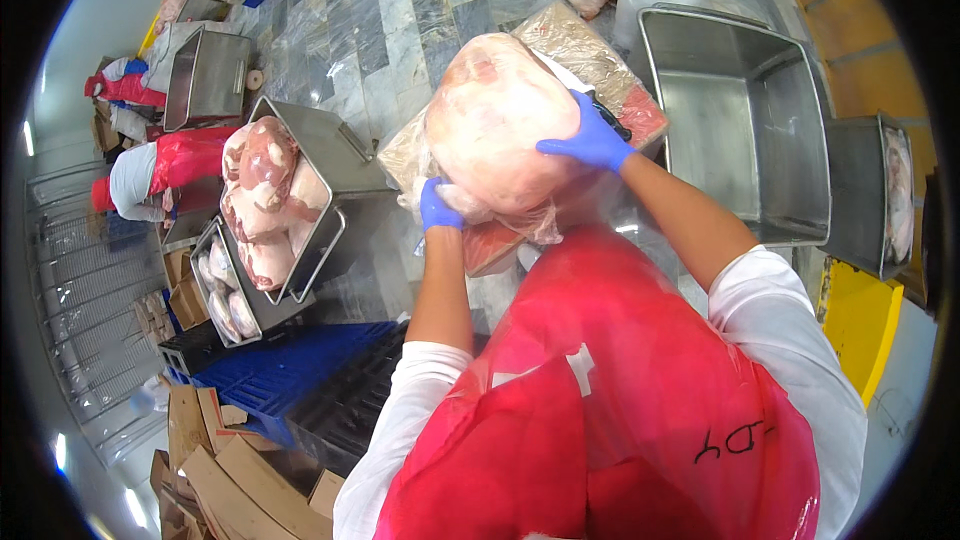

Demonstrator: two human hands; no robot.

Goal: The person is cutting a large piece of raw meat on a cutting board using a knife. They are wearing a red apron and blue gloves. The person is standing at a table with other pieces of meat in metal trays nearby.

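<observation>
A large, pale pork leg [500, 125], partly covered in clear plastic, is in front of me above a wrapped cardboard box [645, 112]. My left hand [440, 206], in a blue glove, is closed around its lower left end, where the plastic bunches up [465, 202]. On the right side of the meat, my gloved right hand [592, 136] grips it with thumb and fingers spread. A knife [610, 118] with a dark handle shows just beyond that hand; I cannot tell whether the fingers touch it.
To the right stands a deep steel tub [745, 130]. A steel cart [335, 155] at left holds several cuts of meat [265, 195]. Blue pallets [290, 370] and flattened cardboard [245, 485] lie at lower left. Other people in red aprons [190, 162] work at far left.
</observation>
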